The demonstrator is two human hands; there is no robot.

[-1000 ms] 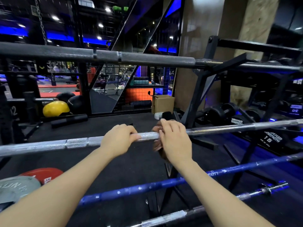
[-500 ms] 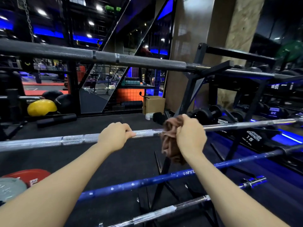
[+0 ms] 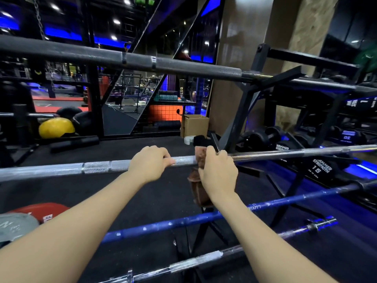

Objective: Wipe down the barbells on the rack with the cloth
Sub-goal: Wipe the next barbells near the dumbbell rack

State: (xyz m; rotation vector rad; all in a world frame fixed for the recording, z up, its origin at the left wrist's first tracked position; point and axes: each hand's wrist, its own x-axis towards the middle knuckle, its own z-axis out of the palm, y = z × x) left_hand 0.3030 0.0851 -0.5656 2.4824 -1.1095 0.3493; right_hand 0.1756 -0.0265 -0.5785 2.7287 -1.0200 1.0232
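The silver barbell (image 3: 98, 167) is seen lying across the middle of the view, running from 9 o'clock toward 3 o'clock, with its knurled section to the left and its smooth chrome section to the right. It is gripped overhand by the left hand (image 3: 150, 165), whose fingers are curled over the top of the knurled shaft just left of centre. Just beside it, toward 3 o'clock, the right hand (image 3: 219, 172) is closed around the same bar with the brown cloth (image 3: 196, 186) wrapped between palm and metal. A fold of the cloth is seen above the bar at the fingers, and the rest hangs below the bar toward 6 o'clock, partly hidden behind the wrist.

Above, toward 12 o'clock, a dark grey barbell (image 3: 183, 67) is carried on the black rack (image 3: 240, 113), whose upright stands right of centre. Below, toward 6 o'clock, a blue barbell (image 3: 163, 224) with chipped paint is noted, and beneath it a further chrome barbell (image 3: 204, 259).

At 8 o'clock, a red weight plate (image 3: 47, 211) and a grey weight plate (image 3: 14, 225) are recorded at the frame edge. At 10 o'clock a yellow ball (image 3: 56, 127) rests on the floor. A cardboard box (image 3: 194, 124) stands behind the hands. Dumbbells (image 3: 320, 168) marked HAMMER STRENGTH are stored at 3 o'clock.
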